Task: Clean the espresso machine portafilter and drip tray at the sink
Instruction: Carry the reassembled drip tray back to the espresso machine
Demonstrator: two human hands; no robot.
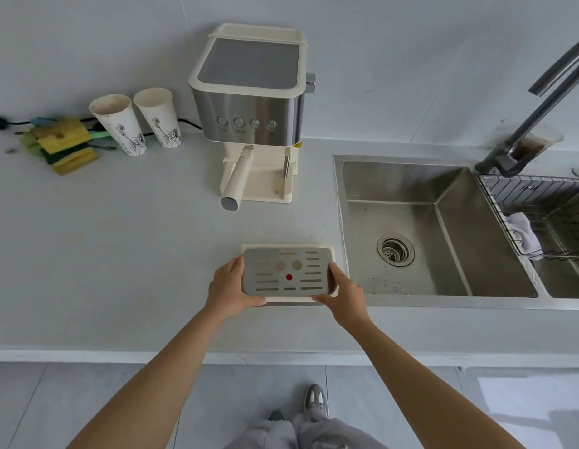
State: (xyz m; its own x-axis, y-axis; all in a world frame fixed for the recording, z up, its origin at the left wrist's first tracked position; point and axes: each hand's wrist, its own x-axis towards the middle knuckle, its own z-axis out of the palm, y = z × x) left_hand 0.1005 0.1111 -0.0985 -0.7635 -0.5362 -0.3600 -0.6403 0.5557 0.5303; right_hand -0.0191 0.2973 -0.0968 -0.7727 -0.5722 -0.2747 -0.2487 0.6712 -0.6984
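Far left on the pale grey table (119, 241) I see a pile of sponges (66, 147), then two stained paper cups (136, 123) against the wall. Open surface stretches in front of them. Next, the espresso machine (252, 102), its portafilter (236, 181) locked in, handle jutting toward me. Nearer me, my left hand (230, 286) and right hand (343, 294) each clasp an end of the drip tray (286, 270), just beside the sink's left rim. The steel sink (443, 228) is roomy, specks near its front. Faucet (541, 102) arches overhead; a wire rack (534, 196) holds a cloth (523, 233) at far right.
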